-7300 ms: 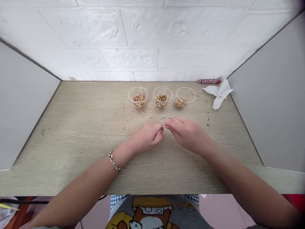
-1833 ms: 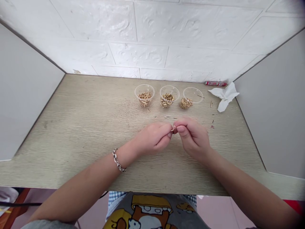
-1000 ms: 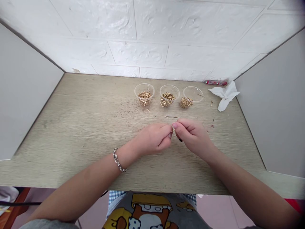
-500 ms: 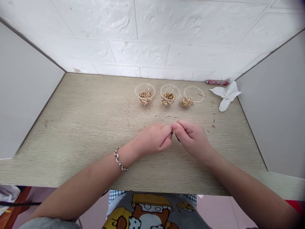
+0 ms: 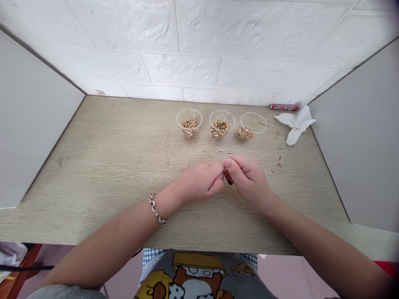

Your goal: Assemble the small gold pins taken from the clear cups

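Observed from beside the light wooden table (image 5: 109, 166):

- A tiny gold-coloured piece (image 5: 225, 169) is pinched between the fingertips of the left hand (image 5: 201, 180) and right hand (image 5: 249, 178). It is too small to tell its form.
- A dark red object (image 5: 230, 182) is mostly hidden under the right hand's curled fingers.
- The gold contents of the three clear plastic cups (image 5: 222, 111) cannot be told apart singly.
- The print on the thin red tube (image 5: 282, 107) at the far right corner is unreadable.
- The left forearm (image 5: 102, 253) and right forearm (image 5: 327, 257) are cut off by the picture's lower edge.

Three clear cups (image 5: 232, 119) of gold pins (image 5: 220, 127), far in a row; one white tissue (image 5: 295, 123) and one red tube (image 5: 283, 108), far right; two hands, left hand (image 5: 202, 181) and right hand (image 5: 249, 181); one bracelet (image 5: 156, 209)
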`<state>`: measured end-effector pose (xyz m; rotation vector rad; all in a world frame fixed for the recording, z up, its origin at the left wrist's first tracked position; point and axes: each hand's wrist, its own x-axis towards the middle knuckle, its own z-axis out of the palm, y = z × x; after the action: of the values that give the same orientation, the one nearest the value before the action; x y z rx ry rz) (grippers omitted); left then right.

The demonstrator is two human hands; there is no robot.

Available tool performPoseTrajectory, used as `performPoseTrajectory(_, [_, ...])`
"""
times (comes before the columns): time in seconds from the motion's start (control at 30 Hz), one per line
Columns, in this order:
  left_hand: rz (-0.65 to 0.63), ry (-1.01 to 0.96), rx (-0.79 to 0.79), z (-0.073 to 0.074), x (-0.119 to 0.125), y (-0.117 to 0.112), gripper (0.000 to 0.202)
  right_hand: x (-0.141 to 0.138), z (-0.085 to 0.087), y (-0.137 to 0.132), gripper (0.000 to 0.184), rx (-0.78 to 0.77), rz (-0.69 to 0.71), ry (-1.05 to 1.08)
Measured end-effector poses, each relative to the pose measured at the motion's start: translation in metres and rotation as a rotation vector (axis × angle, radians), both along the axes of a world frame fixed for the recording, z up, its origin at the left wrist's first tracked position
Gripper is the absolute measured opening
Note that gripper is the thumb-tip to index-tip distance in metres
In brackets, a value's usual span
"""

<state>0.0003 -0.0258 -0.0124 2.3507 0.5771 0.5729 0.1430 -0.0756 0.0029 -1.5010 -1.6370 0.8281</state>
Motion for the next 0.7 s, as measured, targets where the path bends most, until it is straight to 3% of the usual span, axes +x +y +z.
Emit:
performPoseTrajectory(0.17, [-0.006,-0.007,0.007,0.003,0.0004,-0.0002,0.013,0.001,-0.0012,-0.0015,0.033,0.192,-0.015,-0.133])
performPoseTrajectory(0.4, [0.005,0.029,-0.004,0.0032,-0.0004,-0.0003,0.011,0.0001,-0.0005,0.0003,0.035,0.078,-0.012,-0.074])
performPoseTrajectory(0.7, [-0.017,0.001,0.034,0.0061,-0.0005,-0.0011,0.013,0.0034,0.0055,-0.0012,0.035,0.107,0.049,-0.082])
